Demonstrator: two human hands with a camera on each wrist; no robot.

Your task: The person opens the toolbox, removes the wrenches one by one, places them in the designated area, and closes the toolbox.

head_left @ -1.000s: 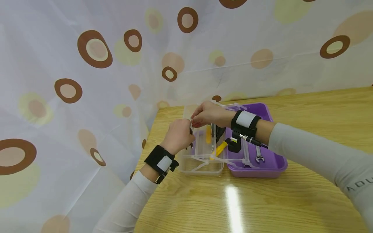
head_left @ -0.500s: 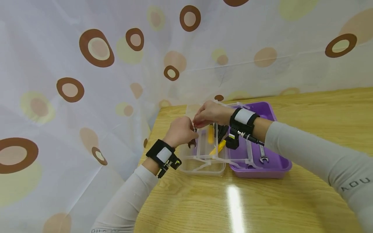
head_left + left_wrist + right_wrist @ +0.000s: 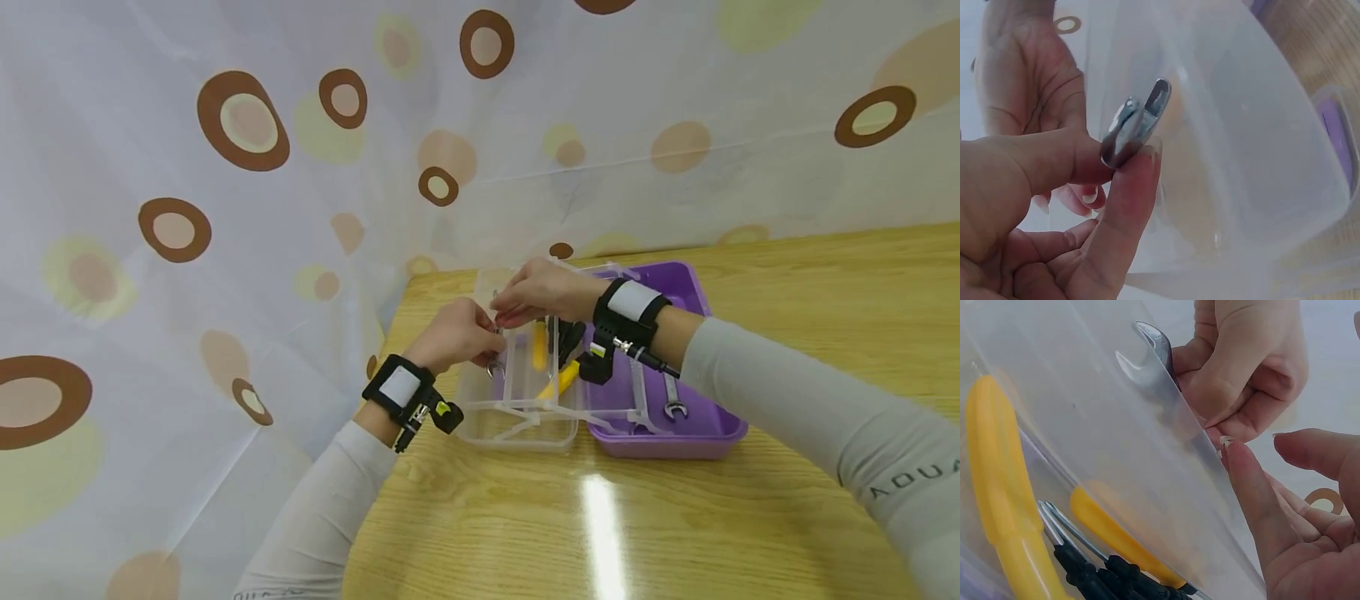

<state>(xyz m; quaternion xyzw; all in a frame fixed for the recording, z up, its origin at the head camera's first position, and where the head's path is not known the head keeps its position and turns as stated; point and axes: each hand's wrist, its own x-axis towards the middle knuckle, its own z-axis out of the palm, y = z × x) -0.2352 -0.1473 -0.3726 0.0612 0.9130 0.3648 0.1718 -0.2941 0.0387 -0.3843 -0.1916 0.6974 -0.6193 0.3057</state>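
Just beside the translucent tray [image 3: 1260, 144], the left hand [image 3: 456, 337] is pinching an open-end wrench [image 3: 1124, 140], long axis running along the tray's left wall, while the right hand [image 3: 543, 290], thumb and forefinger parted, is reaching close by.

Head: looking forward and down across the table [image 3: 712, 525], farther off. Left wrist and right wrist: close-ups from opposing sides, both showing the wrench [image 3: 1161, 349] and the fingers [image 3: 1129, 206] holding it.

A pale, ring-patterned curtain [image 3: 555, 200] hung behind and to the left of a wooden table [image 3: 712, 525]; white glare [image 3: 604, 533] streaked its near part.
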